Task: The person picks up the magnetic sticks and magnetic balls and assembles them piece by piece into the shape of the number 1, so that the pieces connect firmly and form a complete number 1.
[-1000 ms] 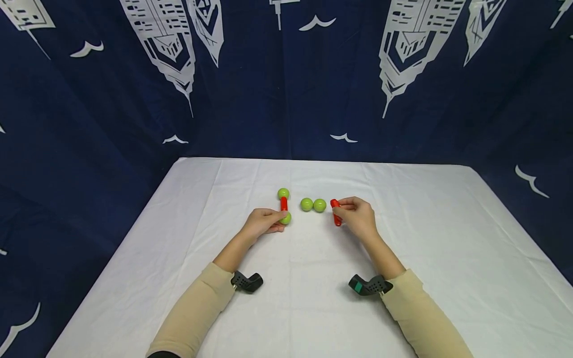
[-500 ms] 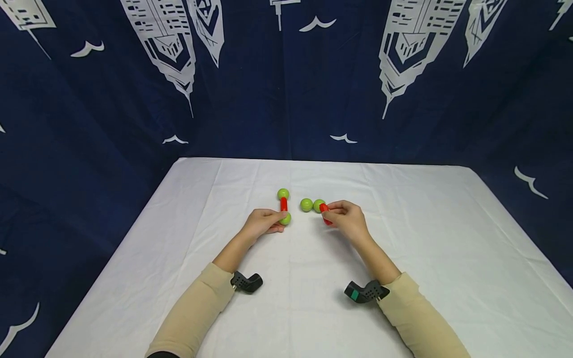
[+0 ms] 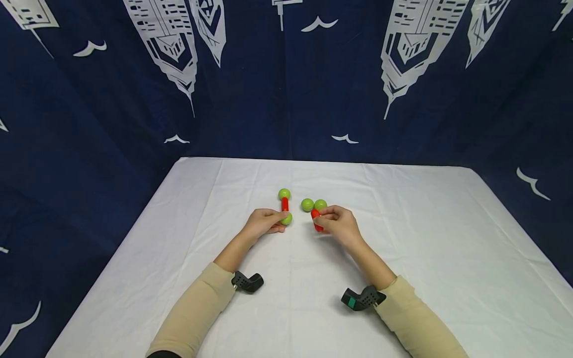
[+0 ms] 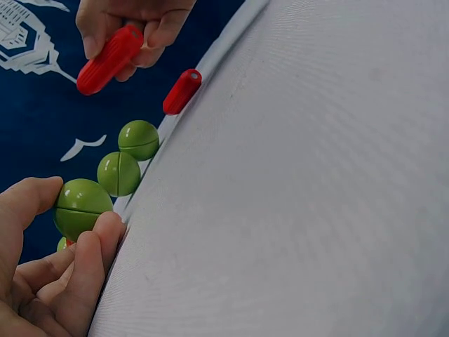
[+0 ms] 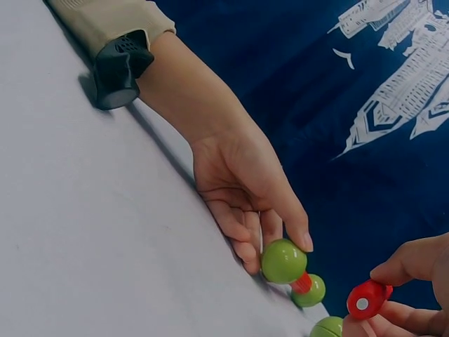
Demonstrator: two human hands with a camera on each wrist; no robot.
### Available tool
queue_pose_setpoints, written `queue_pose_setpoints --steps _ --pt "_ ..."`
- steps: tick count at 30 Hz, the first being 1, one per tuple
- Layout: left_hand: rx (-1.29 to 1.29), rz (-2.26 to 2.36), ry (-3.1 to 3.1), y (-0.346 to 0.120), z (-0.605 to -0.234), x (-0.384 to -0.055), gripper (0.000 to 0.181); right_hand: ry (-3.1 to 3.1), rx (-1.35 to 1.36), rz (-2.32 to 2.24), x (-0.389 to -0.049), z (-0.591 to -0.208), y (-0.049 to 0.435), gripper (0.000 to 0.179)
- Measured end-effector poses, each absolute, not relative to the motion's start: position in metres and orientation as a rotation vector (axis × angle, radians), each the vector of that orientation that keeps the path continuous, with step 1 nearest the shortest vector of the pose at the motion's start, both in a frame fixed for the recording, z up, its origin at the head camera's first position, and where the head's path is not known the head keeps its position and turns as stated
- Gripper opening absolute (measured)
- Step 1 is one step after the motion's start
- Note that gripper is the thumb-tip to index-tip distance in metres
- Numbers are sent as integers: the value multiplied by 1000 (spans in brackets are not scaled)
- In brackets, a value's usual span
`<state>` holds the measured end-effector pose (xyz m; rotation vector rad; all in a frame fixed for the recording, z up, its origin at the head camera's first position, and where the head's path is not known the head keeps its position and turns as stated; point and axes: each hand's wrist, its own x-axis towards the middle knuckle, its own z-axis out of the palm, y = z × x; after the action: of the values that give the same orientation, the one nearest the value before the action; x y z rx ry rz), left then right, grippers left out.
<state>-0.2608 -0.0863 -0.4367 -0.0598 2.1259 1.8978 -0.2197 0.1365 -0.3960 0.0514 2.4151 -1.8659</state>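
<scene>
My left hand (image 3: 265,222) pinches the near green ball (image 4: 83,208) between thumb and fingers. A red rod (image 3: 284,203) joins it to a far green ball (image 3: 284,194), like a small dumbbell. Between thumb and fingers, my right hand (image 3: 338,224) holds a ribbed red rod (image 4: 110,60), tilted and just in front of two loose green balls. Of these, the left ball (image 3: 307,205) and the right ball (image 3: 320,205) sit side by side on the table. Another red rod (image 4: 182,91) lies on the table in the left wrist view; I cannot make it out in the head view.
A white cloth covers the table (image 3: 403,223). Behind it hangs a dark blue curtain (image 3: 250,99) with white building and bird prints. Each wrist carries a black camera mount, the left mount (image 3: 247,282) and the right mount (image 3: 363,298), close above the cloth.
My right hand has moved left with its red rod, passing to the front of the loose green balls. My left hand and the dumbbell shape have stayed where they were.
</scene>
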Motion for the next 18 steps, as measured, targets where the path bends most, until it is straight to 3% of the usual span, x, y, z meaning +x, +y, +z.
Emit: queue_pose_setpoints --steps 18 --pt "-55 1885 2131 -87 -437 -261 35 2355 -11 -1838 -212 -411 116 24"
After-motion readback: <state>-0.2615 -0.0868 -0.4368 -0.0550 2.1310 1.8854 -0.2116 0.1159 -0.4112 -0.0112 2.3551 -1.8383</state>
